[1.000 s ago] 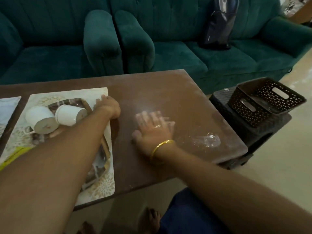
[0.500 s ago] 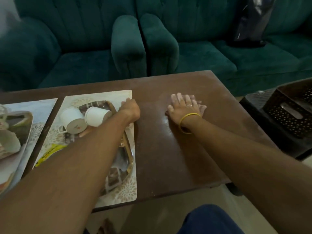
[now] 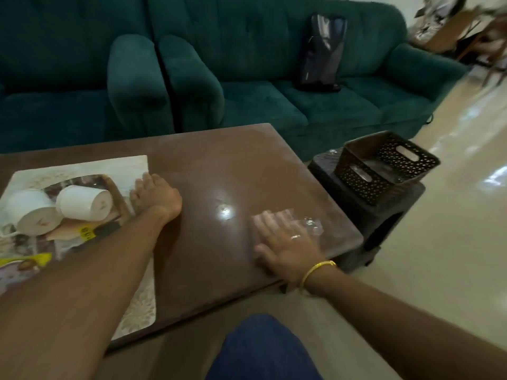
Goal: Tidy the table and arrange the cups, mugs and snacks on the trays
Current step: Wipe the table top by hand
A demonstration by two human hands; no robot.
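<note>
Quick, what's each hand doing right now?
Left hand: open, fingers resting on the placemat, holding nothing.
Right hand: open, flat on the table, touching clear plastic.

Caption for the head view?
Right hand presses clear plastic on the table; left hand rests beside two tipped mugs.

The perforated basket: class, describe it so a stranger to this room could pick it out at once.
Find the brown table, then the dark stool off its right end, before the green sofa. On that stool sits the basket: dark brown, rectangular, open-topped, its walls pierced with small holes and a slot handle in each end.
</note>
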